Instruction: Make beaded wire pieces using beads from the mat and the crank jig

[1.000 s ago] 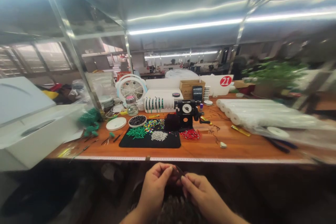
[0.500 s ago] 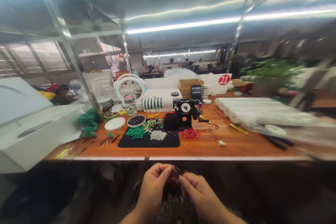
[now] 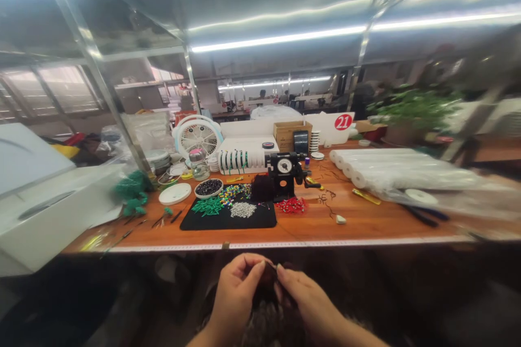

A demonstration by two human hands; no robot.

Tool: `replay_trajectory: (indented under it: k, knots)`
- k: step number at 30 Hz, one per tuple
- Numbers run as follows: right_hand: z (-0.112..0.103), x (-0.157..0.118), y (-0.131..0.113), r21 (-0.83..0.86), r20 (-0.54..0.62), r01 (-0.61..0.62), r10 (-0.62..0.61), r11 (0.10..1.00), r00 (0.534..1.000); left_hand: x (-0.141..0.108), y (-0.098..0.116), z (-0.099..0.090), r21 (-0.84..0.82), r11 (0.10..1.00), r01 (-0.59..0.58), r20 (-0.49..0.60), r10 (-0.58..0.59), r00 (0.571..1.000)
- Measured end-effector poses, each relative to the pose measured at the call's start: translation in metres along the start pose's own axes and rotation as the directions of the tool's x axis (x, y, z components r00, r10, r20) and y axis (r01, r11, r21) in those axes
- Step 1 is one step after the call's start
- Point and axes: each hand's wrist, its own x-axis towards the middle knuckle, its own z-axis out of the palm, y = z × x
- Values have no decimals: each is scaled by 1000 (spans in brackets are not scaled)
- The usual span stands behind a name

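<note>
Both hands meet in front of the table's near edge, low in the head view. My left hand [image 3: 239, 288] is closed, thumb and index finger pinched at the tips; what is in the pinch is too small to make out. Close beside it, my right hand [image 3: 304, 291] is closed too, its thumb pressed against the fingers. A short dark strip shows between the two sets of fingertips, too small to name. Beyond the hands, a black mat [image 3: 211, 221] carries green tube-like pieces [image 3: 207, 206], mixed coloured beads [image 3: 235, 193] and silvery beads [image 3: 243, 210].
Behind the mat stands a black machine with a dial [image 3: 284, 173], red pieces [image 3: 291, 205] at its foot. A bowl of dark beads [image 3: 209, 188], a white lid [image 3: 175, 193] and a fan [image 3: 198, 140] are left. White plastic-wrapped rolls [image 3: 391, 165] lie right; an open white box [image 3: 49, 211] is far left.
My fingertips have drawn closer together. The dark slender tool that stuck out of my right hand now barely shows. The whole view has shifted slightly.
</note>
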Motion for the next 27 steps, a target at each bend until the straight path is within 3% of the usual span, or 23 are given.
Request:
replay_trajectory:
  k: [6, 10, 12, 13, 14, 15, 18, 21, 23, 25, 26, 27]
  knots:
    - [2, -2, 1, -21, 33, 65, -64, 998, 997, 0, 1, 1, 31, 999, -24, 15, 24, 1000]
    - [-9, -2, -3, -187, 7, 160, -162, 969, 987, 4, 0, 3, 6, 1000, 8, 16, -8, 1000]
    - [-36, 7, -12, -428, -84, 216, -277, 878, 957, 7, -3, 2, -16, 999, 52, 10, -51, 999]
    - [-56, 14, -18, -581, -160, 200, -351, 789, 923, 8, -5, 1, -22, 997, 68, 13, -67, 998]
    - [-80, 21, -25, -741, -254, 112, -431, 662, 866, 9, -6, 0, -24, 997, 76, 17, -76, 997]
    - [-106, 28, -32, -852, -343, -53, -479, 521, 808, 10, -7, -1, -23, 997, 75, 16, -75, 997]
    - [-180, 43, -53, -854, -491, -283, -499, 436, 714, 10, -9, -5, -10, 998, 60, 0, -60, 998]
    - [-218, 46, -68, -841, -535, -369, -508, 395, 675, 12, -10, -8, -11, 998, 56, 23, -55, 998]
    - [-212, 45, -73, -850, -525, -378, -543, 366, 655, 15, -10, -6, -17, 998, 59, 65, -58, 996]
    - [-181, 40, -72, -882, -466, -295, -578, 369, 670, 20, -8, -1, -69, 993, 93, 102, -85, 991]
    - [-159, 36, -68, -902, -409, -214, -581, 375, 704, 23, -7, 4, -117, 985, 129, 126, -114, 985]
    - [-135, 30, -63, -878, -304, 10, -574, 479, 760, 27, -4, 8, -167, 971, 172, 156, -147, 977]
